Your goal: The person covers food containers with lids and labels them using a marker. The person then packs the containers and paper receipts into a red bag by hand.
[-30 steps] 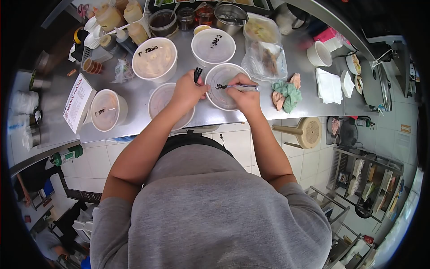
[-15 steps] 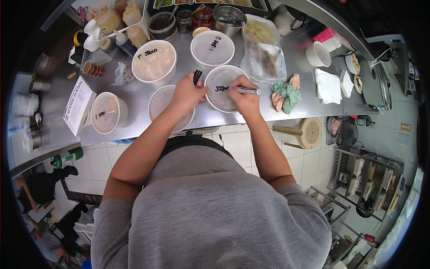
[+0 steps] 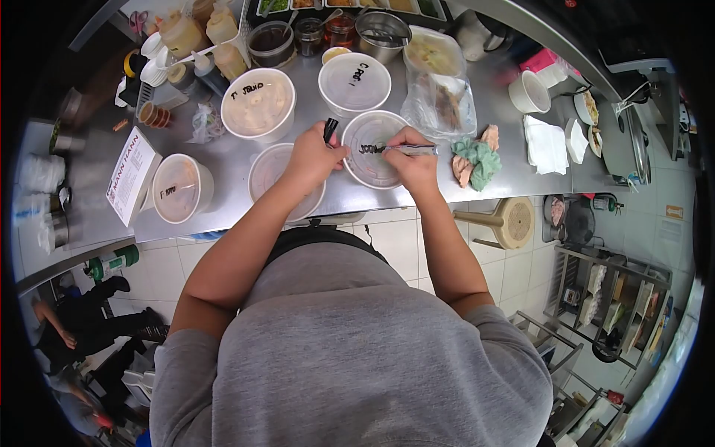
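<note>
My right hand (image 3: pixel 412 159) is closed round a marker (image 3: pixel 421 150), its tip on the lid of a round tub (image 3: pixel 370 170) that bears black writing. My left hand (image 3: pixel 319 153) holds a black marker cap (image 3: pixel 330 130) and rests its fingers at the left rim of that tub. Under my left forearm sits another lidded tub (image 3: pixel 267 167), partly hidden. Behind stand two lidded tubs with black writing, one (image 3: pixel 354 83) in the middle and one (image 3: pixel 258 104) to the left. A smaller marked tub (image 3: pixel 176 192) is at the left front.
Plastic bags of food (image 3: pixel 441 97), a crumpled green cloth (image 3: pixel 480 160) and white napkins (image 3: pixel 547 143) lie to the right. Sauce jars (image 3: pixel 308 36) and a metal bowl (image 3: pixel 382 36) stand at the back. A box (image 3: pixel 131 176) is at the left; a stool (image 3: pixel 514 223) stands below the counter.
The writing on the tub lid has grown longer, and my right hand has shifted slightly right with the marker. At the lower left, other people have moved further into view.
</note>
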`<state>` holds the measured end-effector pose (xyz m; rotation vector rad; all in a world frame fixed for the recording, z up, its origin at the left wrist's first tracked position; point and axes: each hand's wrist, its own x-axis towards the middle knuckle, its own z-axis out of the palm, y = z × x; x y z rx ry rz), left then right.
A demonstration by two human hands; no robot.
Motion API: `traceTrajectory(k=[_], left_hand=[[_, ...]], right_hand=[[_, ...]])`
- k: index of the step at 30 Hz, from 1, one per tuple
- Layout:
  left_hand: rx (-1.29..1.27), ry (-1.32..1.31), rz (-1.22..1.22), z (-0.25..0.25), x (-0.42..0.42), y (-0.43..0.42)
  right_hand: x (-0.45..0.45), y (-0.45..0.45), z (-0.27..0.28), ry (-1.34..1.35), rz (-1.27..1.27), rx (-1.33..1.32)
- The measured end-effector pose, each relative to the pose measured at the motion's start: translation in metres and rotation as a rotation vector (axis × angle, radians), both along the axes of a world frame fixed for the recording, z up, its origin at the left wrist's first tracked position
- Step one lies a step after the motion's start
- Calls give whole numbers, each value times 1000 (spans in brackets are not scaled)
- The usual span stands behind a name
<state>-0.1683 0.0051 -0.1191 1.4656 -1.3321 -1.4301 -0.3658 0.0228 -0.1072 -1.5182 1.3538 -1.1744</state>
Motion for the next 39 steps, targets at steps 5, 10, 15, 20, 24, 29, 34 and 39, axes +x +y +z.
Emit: traceTrajectory(k=[5, 10, 15, 20, 24, 29, 34, 39], left_hand=[[10, -7, 0, 5, -1, 1], [18, -26, -15, 6, 0, 0], [9, -24, -7, 5, 0, 0], [26, -24, -27, 6, 1, 1], [24, -31, -28, 6, 0, 0], [17, -23, -5, 7, -1, 1], [26, -9, -17, 2, 1, 0], [30, -30, -18, 9, 0, 1]], right_hand=[[-2, 1, 1, -17, 12, 25], [2, 0, 3, -34, -62, 1], [-3, 1, -1, -29, -50, -4], [-4, 0, 2, -173, -100, 49], [-5, 2, -2, -70, -59, 9], [-3, 2, -2, -62, -109, -30], [-6, 4, -4, -74, -71, -14], [-8, 2, -2, -149, -104, -17]])
